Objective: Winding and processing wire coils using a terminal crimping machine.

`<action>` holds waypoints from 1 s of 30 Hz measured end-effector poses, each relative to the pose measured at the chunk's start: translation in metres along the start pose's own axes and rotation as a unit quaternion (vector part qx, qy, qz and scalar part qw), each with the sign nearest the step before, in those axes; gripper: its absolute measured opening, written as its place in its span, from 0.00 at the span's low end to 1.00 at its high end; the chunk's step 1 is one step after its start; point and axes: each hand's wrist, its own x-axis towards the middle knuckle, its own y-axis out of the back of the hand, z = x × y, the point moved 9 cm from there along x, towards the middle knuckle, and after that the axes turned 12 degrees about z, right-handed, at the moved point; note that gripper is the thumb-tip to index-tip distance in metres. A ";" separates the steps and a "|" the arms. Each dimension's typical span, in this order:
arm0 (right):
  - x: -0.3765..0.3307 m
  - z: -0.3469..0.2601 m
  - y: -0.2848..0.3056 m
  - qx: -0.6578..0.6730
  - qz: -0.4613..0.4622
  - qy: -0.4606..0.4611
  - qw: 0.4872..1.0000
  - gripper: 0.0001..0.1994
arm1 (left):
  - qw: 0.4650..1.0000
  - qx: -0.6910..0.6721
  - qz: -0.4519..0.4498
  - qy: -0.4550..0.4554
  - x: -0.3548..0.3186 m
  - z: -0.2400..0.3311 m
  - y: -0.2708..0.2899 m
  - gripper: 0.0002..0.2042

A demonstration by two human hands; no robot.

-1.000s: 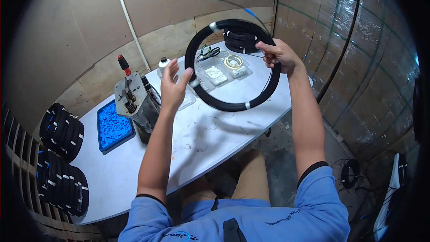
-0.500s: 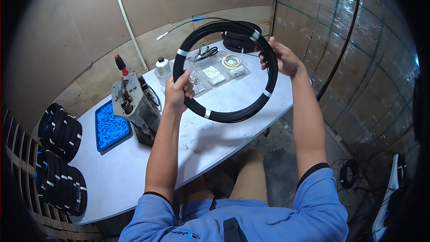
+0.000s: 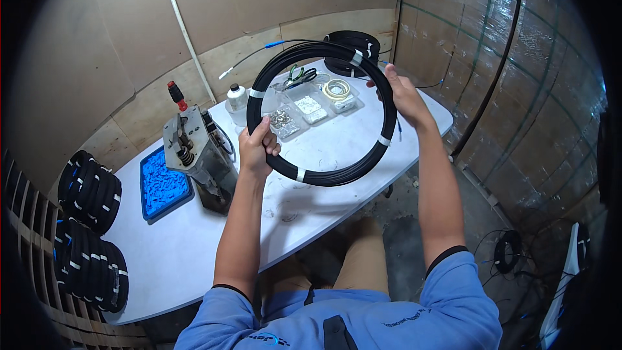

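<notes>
A ring-shaped coil of black cable (image 3: 343,177), bound with white bands, hangs tilted above the table between both my hands. My left hand (image 3: 258,148) grips its left side, thumb in front and fingers wrapped round it. On the opposite side my right hand (image 3: 403,98) has its thumb raised beside the ring; its fingers are partly hidden behind the cable. From the top of the coil a loose cable end with a blue sleeve (image 3: 275,44) and a white tip (image 3: 225,74) sticks out leftward. Another short blue-tipped end (image 3: 400,128) dangles below my right hand.
On the white table (image 3: 155,266) stand a metal bench press (image 3: 194,139), a blue tray (image 3: 144,188) of small blue pieces, a bottle (image 3: 238,98), scissors (image 3: 301,80) and a clear compartment tray (image 3: 295,135). More coils are piled behind (image 3: 340,68) and at left (image 3: 89,191).
The coil has come down slightly and turned a little counter-clockwise in my hands. Its loose sleeved end has shifted left and down. My hands have both lowered slightly.
</notes>
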 end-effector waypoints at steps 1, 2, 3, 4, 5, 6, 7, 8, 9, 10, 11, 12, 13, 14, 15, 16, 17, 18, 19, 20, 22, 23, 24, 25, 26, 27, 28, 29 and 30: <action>-0.007 0.002 -0.001 0.031 0.016 -0.001 0.999 0.40 | 1.000 -0.017 0.012 -0.006 -0.001 -0.003 0.001 0.14; -0.013 0.002 -0.003 0.057 0.018 0.020 0.998 0.30 | 0.999 -0.035 0.022 -0.010 -0.002 -0.005 -0.001 0.15; -0.025 0.001 -0.009 0.056 0.041 0.006 0.998 0.28 | 0.999 -0.035 0.026 -0.011 -0.004 -0.007 -0.001 0.15; -0.036 0.001 -0.015 0.055 0.064 -0.009 0.996 0.29 | 0.997 -0.056 0.046 -0.018 -0.004 -0.007 0.002 0.16; -0.041 0.008 -0.011 0.083 0.105 0.037 0.990 0.32 | 0.995 -0.079 0.057 -0.021 -0.004 -0.011 -0.004 0.17; -0.048 0.013 -0.015 0.096 0.151 0.038 0.983 0.31 | 0.992 -0.100 0.074 -0.027 -0.005 -0.012 -0.003 0.17; -0.053 0.018 -0.022 0.114 0.179 0.025 0.977 0.30 | 0.990 -0.115 0.080 -0.026 -0.005 -0.015 -0.003 0.16; -0.057 0.022 -0.023 0.132 0.209 0.013 0.969 0.28 | 0.990 -0.115 0.080 -0.025 -0.008 -0.018 -0.006 0.16; -0.057 0.024 -0.023 0.131 0.208 0.012 0.969 0.28 | 0.990 -0.108 0.091 -0.023 -0.012 -0.021 -0.008 0.15; -0.055 0.031 -0.023 0.153 0.211 -0.022 0.965 0.27 | 0.989 -0.101 0.103 -0.022 -0.015 -0.023 -0.006 0.14; -0.053 0.039 -0.020 0.174 0.214 -0.055 0.960 0.26 | 0.993 -0.095 0.070 -0.018 -0.020 -0.022 -0.013 0.11; -0.053 0.043 -0.017 0.173 0.215 -0.056 0.960 0.26 | 0.993 -0.095 0.070 -0.017 -0.022 -0.021 -0.016 0.11; -0.052 0.052 -0.016 0.204 0.200 -0.085 0.955 0.25 | 0.994 -0.076 0.069 -0.041 -0.026 -0.017 -0.019 0.09; -0.052 0.056 -0.019 0.236 0.182 -0.114 0.948 0.25 | 0.994 -0.055 0.072 -0.067 -0.032 -0.007 -0.022 0.10; -0.052 0.057 -0.018 0.233 0.174 -0.127 0.948 0.25 | 0.995 -0.052 0.033 -0.074 -0.027 -0.005 -0.018 0.14; -0.052 0.058 -0.017 0.210 0.155 -0.138 0.955 0.25 | 0.995 -0.052 0.036 -0.074 -0.020 -0.001 -0.009 0.14; -0.052 0.061 -0.014 0.172 0.142 -0.145 0.964 0.26 | 0.996 0.033 0.044 -0.076 -0.015 0.003 -0.006 0.15; -0.053 0.064 -0.012 0.133 0.129 -0.152 0.971 0.26 | 0.989 0.118 0.051 -0.077 -0.013 0.003 -0.003 0.17; -0.054 0.069 -0.009 0.132 0.129 -0.155 0.971 0.26 | 0.984 0.161 0.057 -0.048 -0.014 -0.003 0.001 0.19; -0.057 0.078 -0.007 0.053 0.113 -0.171 0.977 0.26 | 0.984 0.162 0.058 -0.045 -0.017 -0.007 0.005 0.19; -0.061 0.104 -0.005 -0.026 0.094 -0.189 0.977 0.27 | 0.952 0.295 0.072 -0.046 -0.021 -0.027 0.020 0.19; -0.061 0.119 -0.004 -0.102 0.076 -0.155 0.980 0.26 | 0.935 0.349 0.061 -0.029 -0.017 -0.041 0.030 0.21; -0.062 0.126 -0.006 -0.177 0.055 -0.120 0.975 0.26 | 0.920 0.387 0.055 -0.007 -0.021 -0.049 0.033 0.21; -0.064 0.136 -0.006 -0.226 0.049 -0.108 0.967 0.24 | 0.906 0.421 0.046 -0.004 -0.018 -0.062 0.041 0.21; -0.066 0.147 -0.009 -0.226 0.046 -0.111 0.967 0.24 | 0.889 0.456 0.040 -0.002 -0.016 -0.073 0.050 0.20; -0.067 0.159 -0.014 -0.259 0.023 -0.112 0.959 0.24 | 0.889 0.456 0.040 0.002 -0.018 -0.077 0.049 0.20; -0.069 0.172 -0.017 -0.291 0.000 -0.112 0.950 0.25 | 0.872 0.487 0.042 0.008 -0.019 -0.083 0.049 0.20; -0.071 0.170 -0.022 -0.302 0.001 -0.114 0.946 0.23 | 0.854 0.518 0.046 0.010 -0.019 -0.084 0.050 0.20; -0.070 0.177 -0.026 -0.302 -0.001 -0.114 0.947 0.23 | 0.854 0.518 0.048 0.011 -0.017 -0.088 0.054 0.20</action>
